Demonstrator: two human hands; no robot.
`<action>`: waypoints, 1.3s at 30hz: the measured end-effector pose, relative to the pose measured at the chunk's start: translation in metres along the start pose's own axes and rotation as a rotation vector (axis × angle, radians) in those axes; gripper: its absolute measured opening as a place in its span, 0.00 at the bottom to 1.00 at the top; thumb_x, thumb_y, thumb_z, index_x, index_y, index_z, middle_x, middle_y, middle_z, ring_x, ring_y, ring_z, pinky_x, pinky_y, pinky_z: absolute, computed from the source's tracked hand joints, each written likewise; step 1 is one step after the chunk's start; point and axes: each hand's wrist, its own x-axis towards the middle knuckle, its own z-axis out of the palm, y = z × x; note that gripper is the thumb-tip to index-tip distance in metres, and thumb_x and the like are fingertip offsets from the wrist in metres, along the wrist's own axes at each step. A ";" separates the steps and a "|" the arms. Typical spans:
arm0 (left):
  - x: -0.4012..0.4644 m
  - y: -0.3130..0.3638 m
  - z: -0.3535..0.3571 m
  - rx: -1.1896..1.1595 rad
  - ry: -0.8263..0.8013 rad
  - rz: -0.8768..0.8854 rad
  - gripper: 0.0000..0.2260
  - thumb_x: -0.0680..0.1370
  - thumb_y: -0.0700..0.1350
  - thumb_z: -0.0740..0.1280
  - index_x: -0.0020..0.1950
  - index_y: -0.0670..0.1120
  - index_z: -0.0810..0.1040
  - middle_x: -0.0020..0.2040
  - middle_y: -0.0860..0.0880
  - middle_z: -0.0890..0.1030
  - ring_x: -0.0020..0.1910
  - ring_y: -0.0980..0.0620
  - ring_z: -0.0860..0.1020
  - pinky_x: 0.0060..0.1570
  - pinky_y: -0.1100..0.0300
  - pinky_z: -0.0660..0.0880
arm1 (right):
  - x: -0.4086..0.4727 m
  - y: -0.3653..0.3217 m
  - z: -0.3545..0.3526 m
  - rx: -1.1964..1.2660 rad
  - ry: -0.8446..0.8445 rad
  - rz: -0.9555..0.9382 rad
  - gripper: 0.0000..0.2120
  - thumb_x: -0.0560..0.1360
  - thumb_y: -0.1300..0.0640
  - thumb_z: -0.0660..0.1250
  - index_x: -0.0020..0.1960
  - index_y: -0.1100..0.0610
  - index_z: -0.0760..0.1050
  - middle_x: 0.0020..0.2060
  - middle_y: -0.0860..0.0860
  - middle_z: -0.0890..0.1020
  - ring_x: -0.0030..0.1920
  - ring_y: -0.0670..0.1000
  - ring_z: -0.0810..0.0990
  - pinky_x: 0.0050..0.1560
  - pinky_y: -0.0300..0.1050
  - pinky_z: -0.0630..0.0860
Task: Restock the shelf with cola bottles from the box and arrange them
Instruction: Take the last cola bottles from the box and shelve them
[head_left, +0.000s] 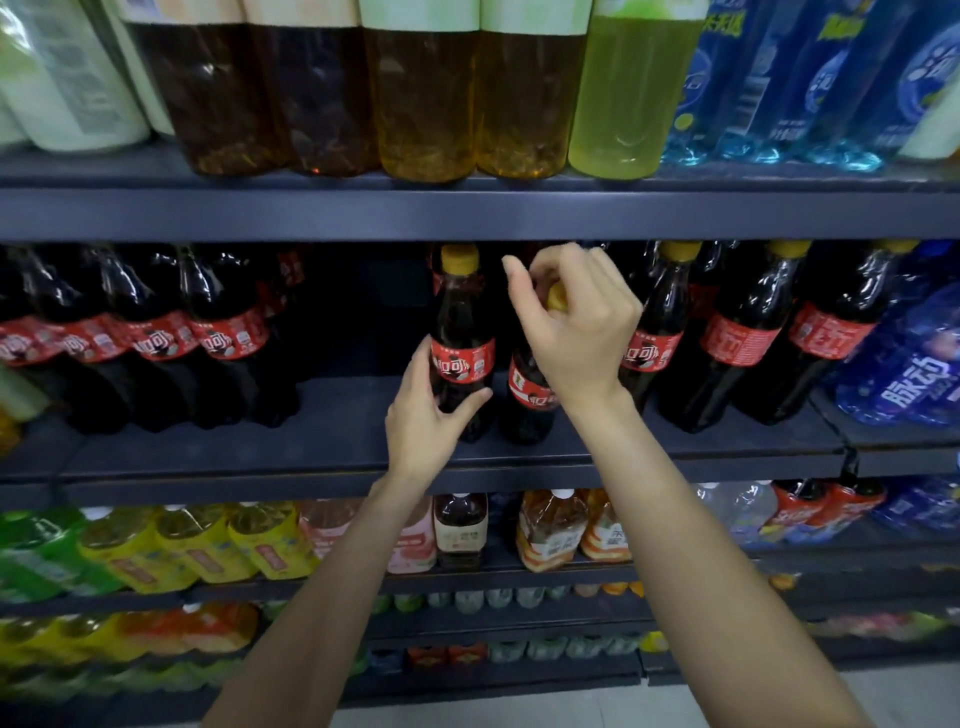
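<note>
Left grip (431, 415) wraps one cola bottle (461, 332); right grip (576, 322) pinches second bottle's yellow cap (557, 297).

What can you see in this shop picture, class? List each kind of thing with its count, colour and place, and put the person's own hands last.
Cola bottle held low: one, dark with red label and yellow cap, middle shelf, centre.
Cola bottle held by the cap: one, dark with red label, just right of the first.
Cola bottles, left group: at least four, dark with red labels, middle shelf.
Cola bottles, right group: at least three, yellow caps, middle shelf.
Tea bottles: five, brown, amber and green, top shelf.
Blue bottles: several, top shelf right.
Yellow-labelled bottles: several, lower shelf left.
Middle shelf: dark, bare gap left of centre.
Left hand: around the first bottle's lower body.
Right hand: closed over the second bottle's cap.
</note>
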 end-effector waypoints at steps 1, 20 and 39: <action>0.001 0.000 0.001 0.004 0.001 0.000 0.38 0.67 0.67 0.69 0.73 0.58 0.59 0.69 0.56 0.72 0.65 0.55 0.73 0.60 0.46 0.75 | -0.002 -0.002 0.001 0.003 -0.002 0.037 0.12 0.74 0.56 0.71 0.36 0.61 0.76 0.29 0.51 0.77 0.30 0.50 0.74 0.31 0.43 0.71; 0.007 0.000 0.001 0.022 -0.022 -0.009 0.38 0.66 0.68 0.67 0.73 0.63 0.56 0.67 0.55 0.73 0.63 0.55 0.75 0.57 0.45 0.76 | -0.023 -0.001 0.000 0.212 -0.572 0.531 0.24 0.69 0.55 0.66 0.61 0.59 0.63 0.52 0.53 0.74 0.56 0.54 0.73 0.59 0.57 0.71; 0.038 0.007 0.073 0.029 0.193 0.038 0.31 0.71 0.41 0.73 0.72 0.44 0.66 0.63 0.42 0.68 0.62 0.45 0.72 0.56 0.47 0.76 | -0.095 0.014 -0.025 -0.053 -0.506 0.603 0.48 0.71 0.56 0.74 0.77 0.48 0.43 0.56 0.52 0.74 0.51 0.52 0.78 0.51 0.47 0.75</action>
